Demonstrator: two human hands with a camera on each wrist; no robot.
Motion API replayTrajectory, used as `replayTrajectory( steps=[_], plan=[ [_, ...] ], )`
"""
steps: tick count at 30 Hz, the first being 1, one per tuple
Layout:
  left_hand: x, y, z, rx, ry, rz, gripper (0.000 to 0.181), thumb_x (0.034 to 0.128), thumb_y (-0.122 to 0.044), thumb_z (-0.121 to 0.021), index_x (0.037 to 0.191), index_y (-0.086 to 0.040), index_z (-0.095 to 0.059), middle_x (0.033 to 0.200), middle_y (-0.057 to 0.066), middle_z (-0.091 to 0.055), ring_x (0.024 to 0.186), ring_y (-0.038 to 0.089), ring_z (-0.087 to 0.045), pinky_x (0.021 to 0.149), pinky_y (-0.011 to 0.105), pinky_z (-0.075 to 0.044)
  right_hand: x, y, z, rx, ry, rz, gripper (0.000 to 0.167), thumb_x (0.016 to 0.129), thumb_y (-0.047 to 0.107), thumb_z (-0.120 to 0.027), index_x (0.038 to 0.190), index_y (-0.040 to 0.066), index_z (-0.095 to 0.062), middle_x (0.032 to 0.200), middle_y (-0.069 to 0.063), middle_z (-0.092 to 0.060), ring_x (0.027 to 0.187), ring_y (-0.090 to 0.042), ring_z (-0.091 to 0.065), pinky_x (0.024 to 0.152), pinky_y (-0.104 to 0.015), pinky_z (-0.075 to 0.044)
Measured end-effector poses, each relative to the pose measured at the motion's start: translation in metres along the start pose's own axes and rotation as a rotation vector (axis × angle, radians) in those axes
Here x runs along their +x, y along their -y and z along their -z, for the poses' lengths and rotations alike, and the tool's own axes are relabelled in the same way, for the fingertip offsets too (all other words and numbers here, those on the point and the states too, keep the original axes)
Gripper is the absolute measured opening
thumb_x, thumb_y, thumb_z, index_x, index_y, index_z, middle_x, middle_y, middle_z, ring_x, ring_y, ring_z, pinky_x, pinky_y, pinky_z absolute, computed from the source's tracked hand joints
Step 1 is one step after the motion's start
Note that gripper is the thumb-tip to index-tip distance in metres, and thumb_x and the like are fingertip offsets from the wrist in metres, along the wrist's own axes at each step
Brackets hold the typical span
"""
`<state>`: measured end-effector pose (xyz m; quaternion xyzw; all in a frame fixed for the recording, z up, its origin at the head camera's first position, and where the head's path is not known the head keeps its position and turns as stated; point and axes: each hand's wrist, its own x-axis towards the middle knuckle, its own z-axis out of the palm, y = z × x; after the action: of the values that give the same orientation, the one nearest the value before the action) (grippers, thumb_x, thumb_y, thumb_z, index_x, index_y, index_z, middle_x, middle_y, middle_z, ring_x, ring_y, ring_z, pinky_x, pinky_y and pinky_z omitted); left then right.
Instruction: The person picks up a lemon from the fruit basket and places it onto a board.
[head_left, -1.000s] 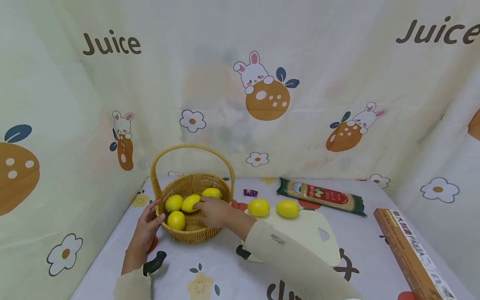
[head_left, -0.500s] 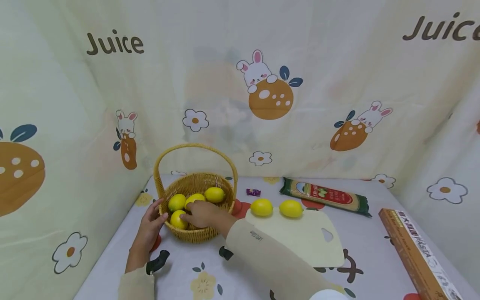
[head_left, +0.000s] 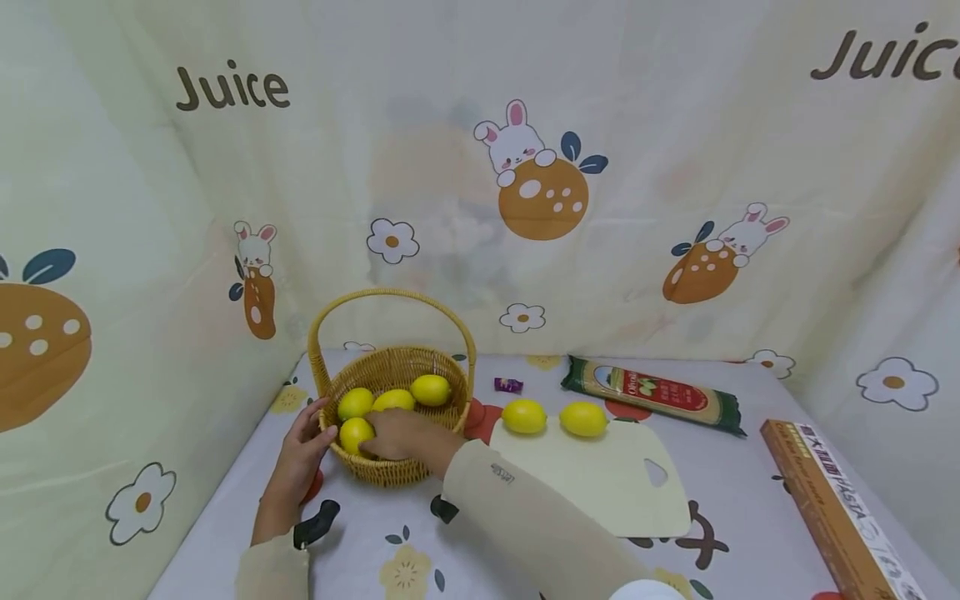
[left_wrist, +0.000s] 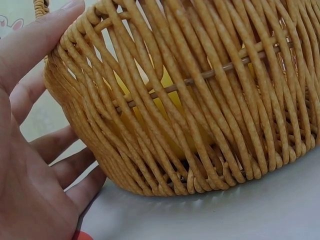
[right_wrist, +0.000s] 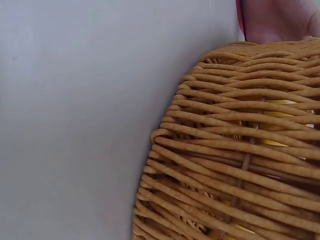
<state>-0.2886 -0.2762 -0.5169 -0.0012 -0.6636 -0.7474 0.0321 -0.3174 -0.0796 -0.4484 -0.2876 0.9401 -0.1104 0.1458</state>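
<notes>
A wicker basket (head_left: 390, 475) with a tall arched handle stands at the left of the table, several yellow lemons inside. My left hand (head_left: 294, 458) holds its left side; in the left wrist view, the thumb lies by the rim and the fingers (left_wrist: 75, 165) rest along the outer wall. Reaching over the right rim, my right hand (head_left: 408, 435) grips the front lemon (head_left: 354, 437), its thumb low and its fingers behind. Other lemons (head_left: 355, 404) lie behind it. The right wrist view shows mostly basket wall (right_wrist: 240, 145), so that hand's fingertips are hidden there.
Two more lemons (head_left: 524, 416) sit at the back edge of a pale cutting board (head_left: 600, 483). Behind are a small purple packet (head_left: 508, 385) and a green-ended pasta bag (head_left: 652, 394). A long pasta box (head_left: 832, 508) lies at the right edge.
My right hand has moved left and toward me within the basket, from the middle lemon to the front one, and its fingers have closed round it. The left hand stays on the basket.
</notes>
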Motion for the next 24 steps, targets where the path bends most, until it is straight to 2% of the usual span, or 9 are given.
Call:
replayTrajectory(
  steps=[5,14,20,24],
  plan=[
    [0.0033,-0.0012,-0.0023,0.011,0.000,-0.003,0.061,0.0954,-0.017,-0.064,0.149,-0.019,-0.035,0.156,0.010,-0.027,0.140,0.027,-0.026,0.115,0.046,-0.019,0.0003,-0.0035,0.0042,0.071,-0.004,0.111,0.055,0.098,0.038,-0.056,0.147,0.019,-0.042,0.138,0.003,-0.053,0.126,-0.013,-0.047,0.107,-0.034,-0.036],
    [0.0052,0.0009,-0.0071,-0.015,0.001,-0.008,0.061,0.0954,-0.015,-0.064,0.149,-0.017,-0.035,0.155,0.011,-0.028,0.139,0.028,-0.029,0.114,0.046,-0.022,-0.0031,-0.0032,0.0042,0.147,-0.027,0.074,0.055,0.096,0.039,-0.059,0.146,0.022,-0.042,0.138,0.005,-0.052,0.126,-0.013,-0.047,0.106,-0.037,-0.037],
    [0.0023,0.0015,-0.0047,0.008,-0.009,-0.002,0.061,0.0955,-0.015,-0.063,0.149,-0.017,-0.035,0.156,0.010,-0.027,0.140,0.027,-0.027,0.114,0.047,-0.020,-0.0021,-0.0051,0.0030,0.036,-0.016,0.116,0.048,0.100,0.035,-0.053,0.146,0.036,-0.043,0.141,0.004,-0.049,0.130,-0.015,-0.042,0.105,-0.045,-0.038],
    [0.0000,-0.0002,-0.0007,0.030,-0.025,0.004,0.061,0.0951,-0.017,-0.064,0.149,-0.017,-0.035,0.157,0.010,-0.026,0.141,0.027,-0.026,0.114,0.047,-0.021,-0.0015,-0.0061,0.0056,-0.013,0.006,0.134,0.050,0.097,0.021,-0.059,0.142,0.040,-0.048,0.140,0.000,-0.048,0.121,-0.014,-0.046,0.101,-0.044,-0.042]
  ],
)
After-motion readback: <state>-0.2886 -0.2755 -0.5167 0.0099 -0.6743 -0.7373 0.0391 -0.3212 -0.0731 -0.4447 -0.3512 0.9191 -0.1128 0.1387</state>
